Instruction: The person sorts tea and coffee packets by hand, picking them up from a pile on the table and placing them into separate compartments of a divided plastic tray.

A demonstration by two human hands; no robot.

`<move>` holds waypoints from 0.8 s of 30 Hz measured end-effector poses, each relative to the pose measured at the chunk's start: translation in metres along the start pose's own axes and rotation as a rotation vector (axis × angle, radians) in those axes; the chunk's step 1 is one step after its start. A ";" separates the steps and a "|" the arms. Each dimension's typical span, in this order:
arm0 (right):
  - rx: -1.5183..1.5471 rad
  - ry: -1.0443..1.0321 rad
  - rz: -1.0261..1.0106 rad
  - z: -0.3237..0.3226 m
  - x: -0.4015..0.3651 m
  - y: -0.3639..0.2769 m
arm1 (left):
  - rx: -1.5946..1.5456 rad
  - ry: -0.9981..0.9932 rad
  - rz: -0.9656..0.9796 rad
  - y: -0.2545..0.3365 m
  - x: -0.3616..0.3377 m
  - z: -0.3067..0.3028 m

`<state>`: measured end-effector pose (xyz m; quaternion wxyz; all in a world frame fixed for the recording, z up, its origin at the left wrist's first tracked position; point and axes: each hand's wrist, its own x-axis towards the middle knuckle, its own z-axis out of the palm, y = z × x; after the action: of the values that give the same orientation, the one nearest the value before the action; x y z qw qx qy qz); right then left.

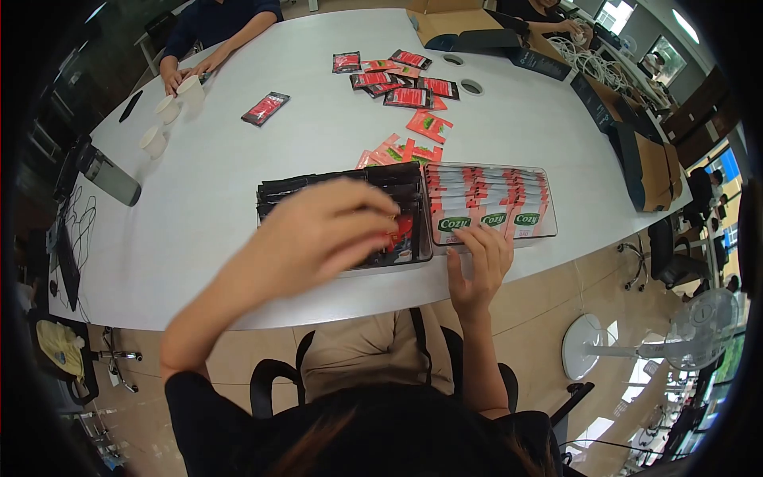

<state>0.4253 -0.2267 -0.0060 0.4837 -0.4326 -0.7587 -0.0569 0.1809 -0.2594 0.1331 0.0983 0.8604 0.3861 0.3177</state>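
My left hand (318, 230), slightly blurred, hovers over a tray of black sachets (338, 179); its fingers are apart and nothing shows in them. A sachet with a red picture (407, 234) lies partly under those fingers. Beside it stands a clear tray (551, 199) packed with rows of pink and white "Cozy" sachets (493, 219). At its front edge rests my right hand (481, 266), open, with fingertips against the front sachets. Behind the trays are loose pink sachets (429, 126) and a heap of red and black sachets (409, 97). One more red and black sachet (265, 109) lies apart.
Paper cups (154, 142), a bottle (111, 179) and a black phone (131, 106) are on the left. Across the table sits a person with hands (211, 62) near the cups. Opened cardboard boxes (652, 171) line the right edge; a fan (699, 326) stands beyond.
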 end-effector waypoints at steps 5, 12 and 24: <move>0.012 0.012 0.007 -0.002 -0.001 0.000 | 0.057 -0.135 0.038 -0.085 0.081 0.004; -0.010 0.020 0.023 -0.005 -0.001 0.001 | 0.175 -0.719 -0.042 -0.194 0.160 0.087; -0.010 0.014 0.037 -0.003 -0.003 0.003 | 0.353 -0.525 -0.048 -0.214 0.174 0.116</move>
<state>0.4300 -0.2280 -0.0073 0.4881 -0.4485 -0.7467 -0.0546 0.2111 0.0215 0.0360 0.0514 0.9075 0.4168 0.0103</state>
